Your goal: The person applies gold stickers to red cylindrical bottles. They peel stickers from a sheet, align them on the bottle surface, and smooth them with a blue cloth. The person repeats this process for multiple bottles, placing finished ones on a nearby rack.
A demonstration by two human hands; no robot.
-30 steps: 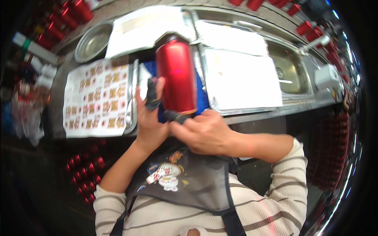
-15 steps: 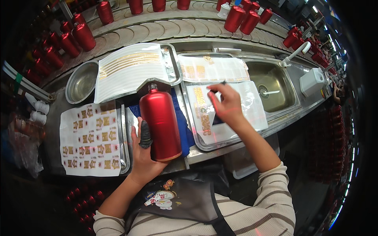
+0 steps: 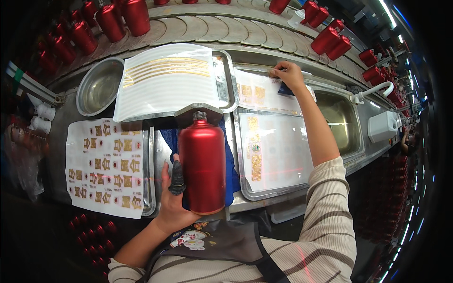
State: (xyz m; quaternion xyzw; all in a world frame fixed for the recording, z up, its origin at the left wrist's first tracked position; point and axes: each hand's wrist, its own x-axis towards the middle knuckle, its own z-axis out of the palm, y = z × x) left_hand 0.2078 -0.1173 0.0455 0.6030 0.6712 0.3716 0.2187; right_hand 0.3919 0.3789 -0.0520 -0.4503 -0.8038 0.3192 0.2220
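Note:
A glossy red bottle (image 3: 203,165) with a clear neck lies tilted over a blue cloth (image 3: 230,165), its neck at a notched metal rest (image 3: 210,112). My left hand (image 3: 174,203) holds it at the base and left side; one finger wears a black cover. Over the far right decal sheet (image 3: 257,96), my right hand (image 3: 289,74) has its fingertips pinched near the upper edge. A dark blue flat piece (image 3: 285,89) sticks out under that palm. What the fingertips pinch is too small to tell. Nearer me lies another decal sheet (image 3: 278,151) with a gold strip, on a metal tray (image 3: 243,181).
On the left are a sheet of gold decals (image 3: 104,165), a sheet of gold stripes (image 3: 165,82) and a steel bowl (image 3: 99,87). A sink (image 3: 347,122) with a white tap (image 3: 375,92) stands right, beside a white jug (image 3: 382,126). Red bottles ride a conveyor (image 3: 212,30) behind.
My right hand has moved from the near right sheet, away from me, to the far one, the dark blue piece with it. My left hand still holds the bottle. The whole view has shifted.

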